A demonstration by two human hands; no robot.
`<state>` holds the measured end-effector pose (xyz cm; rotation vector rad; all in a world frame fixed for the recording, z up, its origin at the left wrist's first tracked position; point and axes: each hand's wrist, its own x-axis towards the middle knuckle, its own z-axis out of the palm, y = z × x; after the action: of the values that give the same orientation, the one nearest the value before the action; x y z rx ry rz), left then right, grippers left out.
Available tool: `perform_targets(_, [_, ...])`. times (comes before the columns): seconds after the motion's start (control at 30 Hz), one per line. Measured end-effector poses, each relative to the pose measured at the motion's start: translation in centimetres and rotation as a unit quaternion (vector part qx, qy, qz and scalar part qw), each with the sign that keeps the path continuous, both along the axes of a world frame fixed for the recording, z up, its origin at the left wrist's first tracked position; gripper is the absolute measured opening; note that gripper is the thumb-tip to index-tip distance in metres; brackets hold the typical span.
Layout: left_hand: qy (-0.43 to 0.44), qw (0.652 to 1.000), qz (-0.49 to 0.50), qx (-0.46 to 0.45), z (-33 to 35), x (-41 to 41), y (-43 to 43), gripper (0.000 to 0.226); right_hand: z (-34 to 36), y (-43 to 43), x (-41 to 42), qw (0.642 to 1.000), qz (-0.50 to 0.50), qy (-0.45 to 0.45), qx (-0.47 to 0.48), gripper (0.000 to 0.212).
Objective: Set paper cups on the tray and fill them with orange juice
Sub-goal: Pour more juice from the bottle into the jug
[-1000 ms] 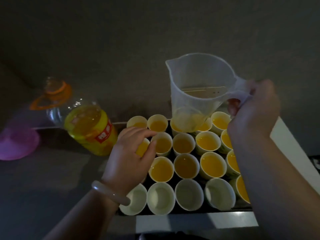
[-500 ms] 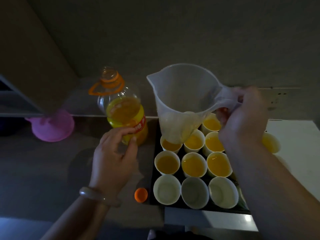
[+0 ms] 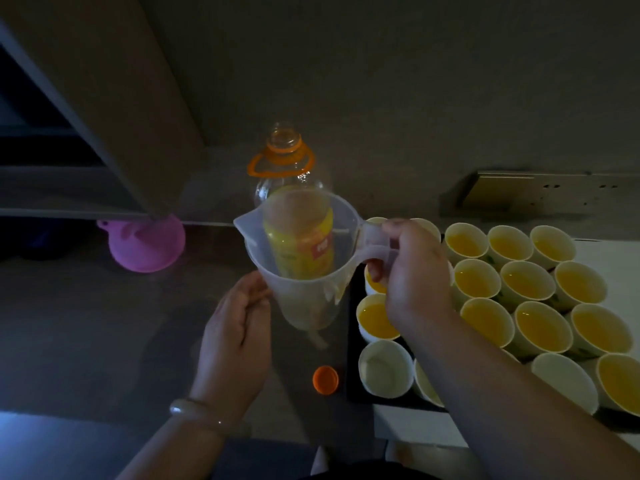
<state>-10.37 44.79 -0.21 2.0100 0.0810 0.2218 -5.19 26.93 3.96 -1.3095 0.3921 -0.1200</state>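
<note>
Pretty dim shot, so some of this is murky. The right hand [image 3: 412, 271] is wrapped around the handle of the clear jug [image 3: 304, 299], held left of the tray [image 3: 352, 341]. I can't tell if the jug's base touches the table [image 3: 104, 323], or how much is in it. The left hand [image 3: 239, 327] has loose, relaxed fingers right beside the jug's lower wall, gripping nothing. It might be touching, hard to say.

The juice bottle [image 3: 287, 161] stands uncapped behind the jug, its lower half only visible through the plastic. Its orange cap [image 3: 325, 380] lies just beside the tray's left edge.

The right forearm covers a chunk of the tray, and the frame cuts off the far-right cups. The tray's front edge sits near the table's front edge. The widest bare stretch of table is between the pink funnel [image 3: 149, 244] and the left hand.

Count: one jug, one bottle, one cap and one funnel. There are twelve filled cups [image 3: 526, 284] that I can make out. There are three empty cups [image 3: 386, 368] in the near row, one mostly under the arm. Two more rims sit behind the right hand, contents hidden.
</note>
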Motion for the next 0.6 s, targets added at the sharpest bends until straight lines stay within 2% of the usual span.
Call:
perform_targets(0.2, [0.022, 0.999, -0.027, -0.002, -0.7, 0.2, 2.4, 0.037, -1.6, 1.9, -0.1, 0.996, 0.067, 0.055, 0.003, 0.028])
perform_targets(0.3, [0.04, 0.998, -0.031, 0.021, -1.7, 0.4, 3.6, 0.036, -2.3, 2.4, -0.3, 0.986, 0.114, 0.094, -0.078, 0.024])
perform_targets(0.43, [0.086, 0.995, -0.045, 0.01, -2.4, 0.8, 4.6, 0.039, -2.8, 3.1, -0.6, 0.962, 0.163, 0.115, -0.186, 0.024])
perform_targets(0.6, [0.123, 0.99, -0.058, 0.022, -2.8, 1.2, 5.5, 0.041, -3.2, 3.8, -1.4, 0.947, 0.211, 0.13, -0.204, 0.023])
